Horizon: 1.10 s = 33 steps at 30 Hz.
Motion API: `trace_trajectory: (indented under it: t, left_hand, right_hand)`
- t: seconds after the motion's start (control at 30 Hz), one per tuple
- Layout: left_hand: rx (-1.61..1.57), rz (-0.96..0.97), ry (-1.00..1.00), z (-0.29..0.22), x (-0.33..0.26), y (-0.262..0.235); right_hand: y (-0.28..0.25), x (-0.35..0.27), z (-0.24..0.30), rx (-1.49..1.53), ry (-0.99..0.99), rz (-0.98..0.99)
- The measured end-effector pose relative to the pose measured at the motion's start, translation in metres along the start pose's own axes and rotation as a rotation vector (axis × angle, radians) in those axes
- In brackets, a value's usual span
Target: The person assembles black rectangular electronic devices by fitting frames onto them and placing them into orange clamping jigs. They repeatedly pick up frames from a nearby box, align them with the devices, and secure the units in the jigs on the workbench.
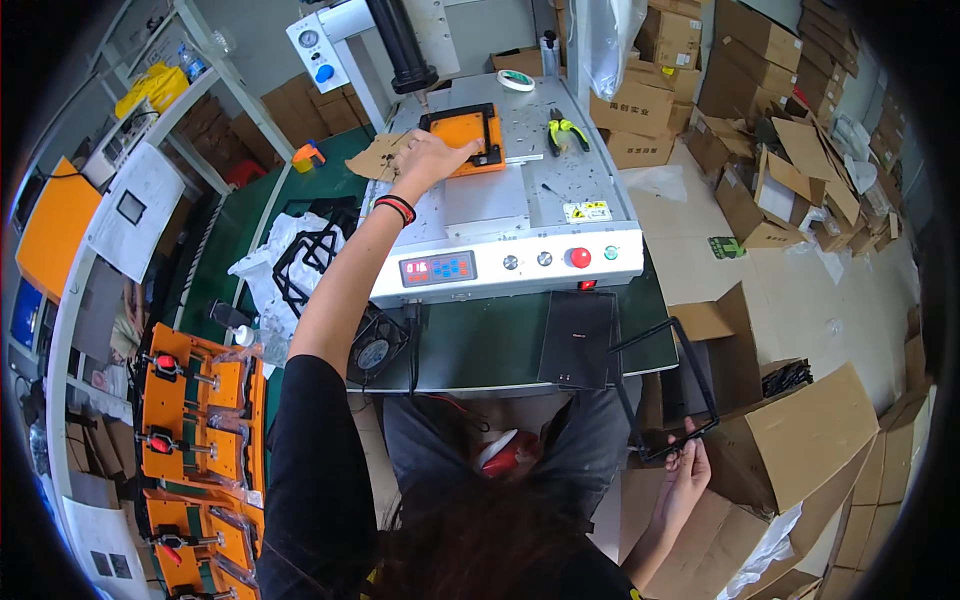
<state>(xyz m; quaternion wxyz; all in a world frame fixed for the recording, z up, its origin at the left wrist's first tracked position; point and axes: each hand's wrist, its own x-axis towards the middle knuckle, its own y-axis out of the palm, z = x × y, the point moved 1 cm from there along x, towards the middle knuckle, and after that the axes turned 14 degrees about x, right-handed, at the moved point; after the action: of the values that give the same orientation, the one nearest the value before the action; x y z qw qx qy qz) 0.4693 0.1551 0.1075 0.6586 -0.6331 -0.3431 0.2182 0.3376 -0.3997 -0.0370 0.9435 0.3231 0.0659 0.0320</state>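
My left hand [432,160] reaches onto the machine bed and closes around the near left corner of an orange fixture [462,130]. Its thumb lies across the near side; some fingertips are hidden. A black rectangular frame [493,128] lies on that fixture, below the machine's black cylinder press head [400,50]. Low at the right, my right hand [687,465] pinches another thin black rectangular frame [700,375] by its near edge, holding it tilted beside the table. Black flat sheets [578,340] rest on the table's front edge, partly behind this frame.
The white control panel [510,265] has a display and buttons. Green-handled pliers [566,132] and a tape roll [516,80] lie on the bed. More black frames [305,260] sit on white plastic at left. Orange clamp fixtures [205,420] stand lower left; an open carton [800,440] is at right.
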Motion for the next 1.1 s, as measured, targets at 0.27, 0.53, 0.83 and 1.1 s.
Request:
trace_trajectory:
  t: [0.27,0.53,0.83,1.1]
  left_hand:
    - [0.092,0.122,-0.228,-0.028,0.039,0.022]
    - [0.023,0.142,-0.254,-0.039,0.031,0.003]
    - [-0.607,-0.089,0.18,0.052,-0.087,-0.049]
    - [-0.537,-0.207,-0.059,0.136,-0.364,-0.074]
  right_hand:
    - [0.007,-0.008,0.002,-0.01,-0.022,-0.041]
    - [0.015,-0.011,0.013,-0.041,-0.111,-0.061]
    - [0.174,0.061,0.019,-0.571,-0.719,0.107]
    - [0.389,0.15,-0.108,-0.965,-1.272,0.857]
